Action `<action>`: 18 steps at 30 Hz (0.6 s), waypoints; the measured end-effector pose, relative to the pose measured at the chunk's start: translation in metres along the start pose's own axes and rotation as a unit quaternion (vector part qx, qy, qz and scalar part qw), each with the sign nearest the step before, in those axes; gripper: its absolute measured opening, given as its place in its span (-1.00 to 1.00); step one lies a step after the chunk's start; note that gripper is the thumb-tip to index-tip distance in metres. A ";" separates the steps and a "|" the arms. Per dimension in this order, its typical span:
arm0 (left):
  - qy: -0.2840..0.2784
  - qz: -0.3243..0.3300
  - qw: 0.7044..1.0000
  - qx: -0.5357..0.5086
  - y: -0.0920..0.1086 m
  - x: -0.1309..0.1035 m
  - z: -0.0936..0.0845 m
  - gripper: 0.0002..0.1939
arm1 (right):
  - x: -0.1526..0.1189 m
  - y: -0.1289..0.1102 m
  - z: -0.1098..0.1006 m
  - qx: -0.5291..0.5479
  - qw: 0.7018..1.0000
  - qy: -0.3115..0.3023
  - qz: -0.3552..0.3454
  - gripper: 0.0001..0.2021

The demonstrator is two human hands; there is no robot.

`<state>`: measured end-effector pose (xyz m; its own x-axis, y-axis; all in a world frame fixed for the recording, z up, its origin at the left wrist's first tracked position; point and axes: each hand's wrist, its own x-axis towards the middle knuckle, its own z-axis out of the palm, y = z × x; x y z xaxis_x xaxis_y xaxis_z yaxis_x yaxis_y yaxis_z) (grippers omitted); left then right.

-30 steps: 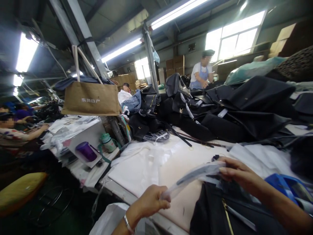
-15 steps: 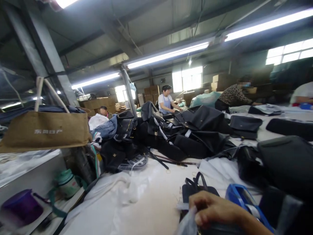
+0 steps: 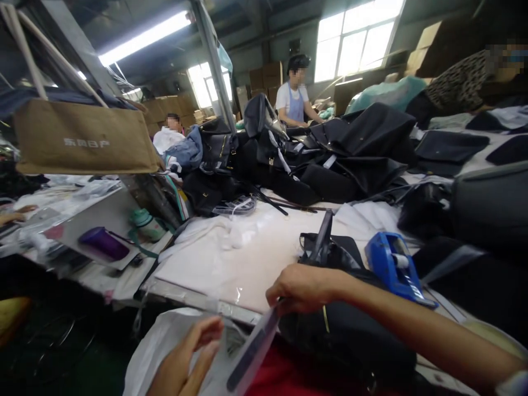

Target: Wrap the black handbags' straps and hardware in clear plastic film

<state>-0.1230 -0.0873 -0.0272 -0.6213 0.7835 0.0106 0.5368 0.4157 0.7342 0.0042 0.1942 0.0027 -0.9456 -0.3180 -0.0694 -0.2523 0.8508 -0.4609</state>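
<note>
My right hand (image 3: 307, 289) is closed on the upper end of a dark strip in clear plastic (image 3: 253, 349), which slants down to the left. Left of that strip, my left hand (image 3: 192, 352) has its fingers apart, with nothing between them. A black bag (image 3: 346, 335) lies under and beside my right forearm at the table's near edge, its handle (image 3: 323, 236) standing up behind my hand. Below my hands hangs a white plastic sack (image 3: 154, 335).
A blue tape dispenser (image 3: 390, 267) stands to the right. Black bags (image 3: 338, 181) are piled across the back of the white table (image 3: 198, 264). At left are a purple cup (image 3: 103, 243), a green bottle (image 3: 147, 224) and a hanging brown bag (image 3: 86, 137). People work beyond.
The view has tilted downward. My left hand has come into view at the bottom. My right hand has moved left and up in the picture, and the dark strip now shows below it.
</note>
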 end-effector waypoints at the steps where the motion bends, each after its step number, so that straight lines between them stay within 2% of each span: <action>1: -0.051 0.008 0.998 -0.031 0.004 0.008 0.003 -0.60 | 0.001 -0.005 0.000 -0.006 1.000 0.007 0.004 -0.79; 3: -0.119 0.026 0.988 -0.091 0.016 0.026 0.018 -0.56 | 0.003 -0.013 0.001 -0.015 0.999 0.024 0.017 -0.78; 5: -0.148 0.032 0.977 -0.147 0.029 0.038 0.036 -0.63 | 0.005 -0.019 0.002 -0.019 0.998 0.043 0.035 -0.78; 8: -0.152 0.004 0.964 -0.217 0.035 0.043 0.057 -0.72 | 0.007 -0.019 0.005 -0.025 0.996 0.052 0.063 -0.80; 13: -0.104 -0.059 0.960 -0.254 0.018 0.042 0.073 -0.78 | 0.018 -0.013 0.016 -0.034 0.995 0.033 0.084 -0.75; 17: -0.108 -0.083 0.942 -0.306 0.003 0.046 0.072 -0.74 | 0.018 -0.001 0.015 -0.009 0.996 0.016 0.087 -0.54; 18: -0.107 -0.085 0.941 -0.310 0.000 0.047 0.070 -0.74 | 0.016 0.004 0.011 -0.001 0.996 0.006 0.088 -0.53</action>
<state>-0.1121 -0.0182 -0.0746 -0.5039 0.8321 -0.2316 -0.0384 0.2463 0.9684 -0.0097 0.1875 -0.0103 -0.9775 -0.1594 -0.1380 -0.0836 0.8938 -0.4406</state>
